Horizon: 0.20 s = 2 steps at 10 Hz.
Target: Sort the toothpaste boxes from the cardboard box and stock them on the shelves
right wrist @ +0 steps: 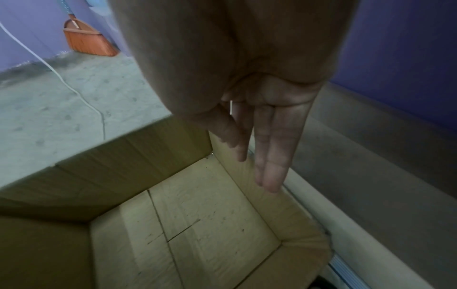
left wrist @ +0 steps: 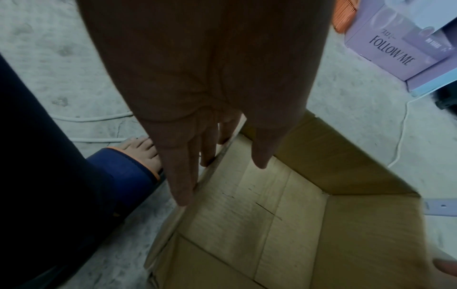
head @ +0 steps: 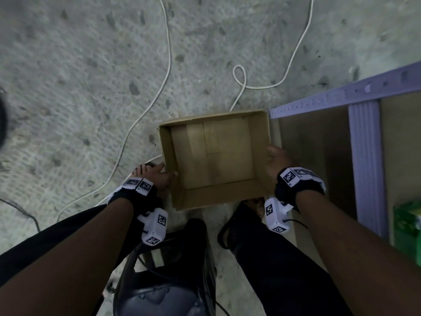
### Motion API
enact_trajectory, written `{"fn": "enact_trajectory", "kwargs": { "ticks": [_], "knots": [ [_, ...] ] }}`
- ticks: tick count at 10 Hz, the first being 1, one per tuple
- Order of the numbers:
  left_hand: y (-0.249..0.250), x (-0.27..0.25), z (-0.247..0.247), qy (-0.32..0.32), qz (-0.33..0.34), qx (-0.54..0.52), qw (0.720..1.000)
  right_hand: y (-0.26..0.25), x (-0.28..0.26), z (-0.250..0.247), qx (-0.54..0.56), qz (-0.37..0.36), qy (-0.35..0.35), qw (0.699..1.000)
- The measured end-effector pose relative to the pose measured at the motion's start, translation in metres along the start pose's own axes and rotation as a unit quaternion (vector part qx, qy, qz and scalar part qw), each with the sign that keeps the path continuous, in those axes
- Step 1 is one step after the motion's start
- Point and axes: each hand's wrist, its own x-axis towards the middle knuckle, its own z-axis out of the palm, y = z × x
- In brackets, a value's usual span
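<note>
An open cardboard box (head: 216,198) stands on the concrete floor beside the shelf, and nothing lies on its bare bottom. My left hand (head: 168,171) is at the box's left wall (left wrist: 346,156): straight fingers (left wrist: 183,185) run down the outside and the thumb reaches over the rim. My right hand (head: 273,156) lies with straight fingers (right wrist: 272,176) against the right wall (right wrist: 235,156). A green package (head: 407,224) sits on the shelf board at the far right; its label is unreadable.
The purple metal shelf frame (head: 364,156) stands right of the box. White cables (head: 168,65) loop over the floor behind it. A black chair (head: 164,281) is between my legs. A purple "FOLLOW ME" carton (left wrist: 395,48) and an orange broom (right wrist: 86,39) stand farther off.
</note>
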Motion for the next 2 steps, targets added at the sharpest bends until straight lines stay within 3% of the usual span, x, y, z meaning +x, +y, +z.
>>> {"fn": "enact_trajectory", "kwargs": {
  "ticks": [2],
  "knots": [
    [0.027,-0.068,-0.014,-0.014,0.009,-0.019,1.0,-0.013,-0.047,-0.001,0.066,0.036,-0.076,0.994]
  ]
}}
